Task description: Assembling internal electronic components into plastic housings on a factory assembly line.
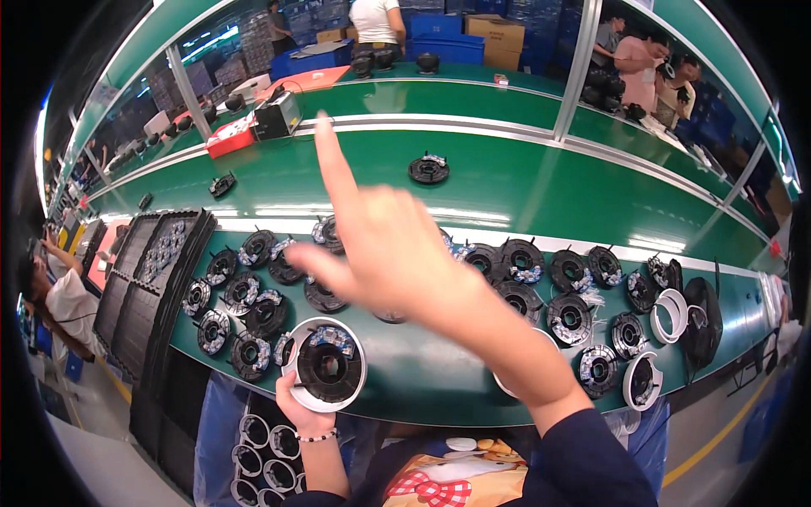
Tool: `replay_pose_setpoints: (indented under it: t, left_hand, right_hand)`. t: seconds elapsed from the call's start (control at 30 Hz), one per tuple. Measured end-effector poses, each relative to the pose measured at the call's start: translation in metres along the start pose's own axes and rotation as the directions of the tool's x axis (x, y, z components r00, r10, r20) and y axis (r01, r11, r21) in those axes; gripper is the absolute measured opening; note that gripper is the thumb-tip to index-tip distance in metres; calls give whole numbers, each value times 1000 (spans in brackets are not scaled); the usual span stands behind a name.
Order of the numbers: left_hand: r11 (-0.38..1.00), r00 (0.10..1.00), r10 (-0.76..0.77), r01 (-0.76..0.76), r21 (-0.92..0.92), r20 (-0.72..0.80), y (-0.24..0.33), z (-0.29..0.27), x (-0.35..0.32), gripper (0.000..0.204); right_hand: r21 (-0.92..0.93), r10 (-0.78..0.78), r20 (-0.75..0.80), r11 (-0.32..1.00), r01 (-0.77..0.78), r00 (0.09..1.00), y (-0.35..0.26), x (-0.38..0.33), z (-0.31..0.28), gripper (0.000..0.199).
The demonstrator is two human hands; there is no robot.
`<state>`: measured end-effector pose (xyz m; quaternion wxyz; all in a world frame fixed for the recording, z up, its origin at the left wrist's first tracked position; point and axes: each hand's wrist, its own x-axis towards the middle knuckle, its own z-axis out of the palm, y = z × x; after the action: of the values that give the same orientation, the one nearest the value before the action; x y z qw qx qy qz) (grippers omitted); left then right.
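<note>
A round black part with a white outer ring sits at the near edge of the green worktop, clamped in the grip of the left hand: the thumb presses on the ring's lower left rim, and the palm and fingers are hidden beneath it. The part looks like hard moulded plastic, with a dark centre hole and small blue-and-white pieces along its upper edge. The left wrist wears a thin beaded bracelet and rises almost straight from the lower edge.

The right hand is raised above the worktop, up and to the right of that grip, holding nothing. Its index finger points straight up and away, the thumb sticks out to the left, and the other fingers are curled loosely. Its forearm slants down to the right into a dark blue sleeve.

Just left of the held part and behind it lie many similar black discs; more discs spread to the right. Farther left, stacked black trays stand.
</note>
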<state>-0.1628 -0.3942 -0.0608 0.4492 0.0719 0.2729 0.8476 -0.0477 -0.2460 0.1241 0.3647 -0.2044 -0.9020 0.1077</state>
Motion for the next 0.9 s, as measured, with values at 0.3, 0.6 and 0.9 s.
replay_pose_setpoints:
  t: [0.3,0.6,0.9]
  left_hand:
    - [996,971,-86,86,10,222,4,17,-15,49]
    - [973,982,73,-108,202,173,-9,22,-9,54]
    - [920,972,147,-203,336,184,8,12,-24,54]
  right_hand:
    - [142,-156,449,985,102,880,-25,-81,72,103]
    - [177,-81,167,983,51,983,-9,-112,91,104]
    - [275,-184,-97,940,204,978,-10,-141,126,89]
